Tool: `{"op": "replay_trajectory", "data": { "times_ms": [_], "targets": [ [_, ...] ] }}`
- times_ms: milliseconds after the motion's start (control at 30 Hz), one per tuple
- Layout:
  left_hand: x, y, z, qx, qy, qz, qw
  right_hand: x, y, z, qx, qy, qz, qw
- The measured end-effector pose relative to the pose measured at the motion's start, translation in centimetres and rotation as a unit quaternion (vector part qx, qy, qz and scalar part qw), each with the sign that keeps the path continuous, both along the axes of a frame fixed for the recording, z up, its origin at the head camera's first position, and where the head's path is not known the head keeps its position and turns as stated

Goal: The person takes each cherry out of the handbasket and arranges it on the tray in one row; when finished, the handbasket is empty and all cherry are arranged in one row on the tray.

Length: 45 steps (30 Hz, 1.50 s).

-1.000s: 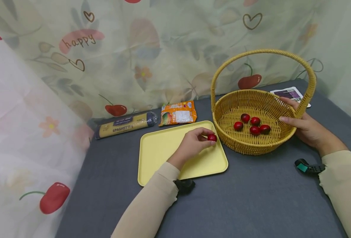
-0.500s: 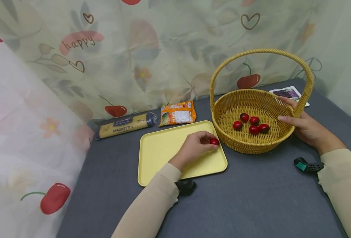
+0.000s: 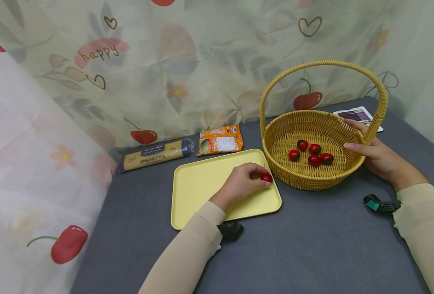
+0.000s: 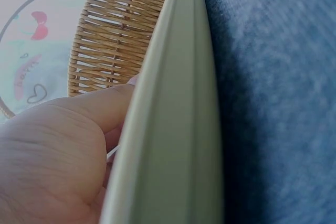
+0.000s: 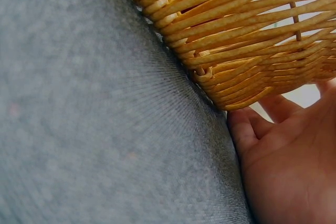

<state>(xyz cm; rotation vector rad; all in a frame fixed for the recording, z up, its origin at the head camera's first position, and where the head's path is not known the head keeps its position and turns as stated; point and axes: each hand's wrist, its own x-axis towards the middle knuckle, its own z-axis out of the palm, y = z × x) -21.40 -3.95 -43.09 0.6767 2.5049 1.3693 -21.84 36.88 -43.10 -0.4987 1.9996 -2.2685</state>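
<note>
My left hand (image 3: 240,183) pinches a dark red cherry (image 3: 266,177) between thumb and fingers, low over the right side of the yellow tray (image 3: 194,192). A thin stem points up from this cherry. The wicker basket (image 3: 308,183) stands just right of the tray, with several red cherries (image 3: 314,160) on its woven floor. At the basket's right side my right hand (image 3: 383,159) grips the rim by the foot of the handle, thumb over the inside. In the left wrist view the tray's edge (image 4: 168,108) hides most of the left fingertips.
Behind the tray lie a spaghetti pack (image 3: 156,154) and an orange snack packet (image 3: 220,140). A white and purple card or packet (image 3: 358,114) lies behind the basket's right side. A printed curtain (image 3: 209,61) hangs along the back of the grey table (image 3: 305,241).
My left hand has moved slightly right and down with the cherry, closer to the tray's right edge. The right hand stays at the basket, which has hardly moved.
</note>
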Motion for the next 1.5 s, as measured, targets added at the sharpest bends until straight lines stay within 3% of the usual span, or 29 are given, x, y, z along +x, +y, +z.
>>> {"op": "replay_trajectory", "data": {
  "times_ms": [533,767,900,1100,1233,1500],
  "targets": [
    [0.0,0.2,-0.3,0.004,0.005,-0.001,1.0,0.0,0.2,-0.2,0.012,-0.007,-0.005,0.9999],
    [0.2,0.1,0.2,0.017,-0.01,0.042,0.9989,-0.1,0.2,-0.3,0.013,-0.008,-0.007,0.9999],
    [0.2,0.1,0.7,0.067,-0.032,0.073,0.9946,-0.1,0.1,-0.3,0.014,-0.005,-0.005,0.9999],
    [0.1,0.1,1.6,0.162,-0.07,0.096,0.9796,-0.1,0.1,-0.2,0.012,-0.006,-0.006,0.9999],
    [0.0,0.2,2.3,0.19,-0.074,0.089,0.975,-0.1,0.1,-0.2,0.005,-0.01,-0.005,0.9999],
    [-0.7,0.9,4.8,0.216,-0.04,0.045,0.9745,0.0,0.1,-0.1,0.005,-0.007,-0.003,1.0]
  ]
}}
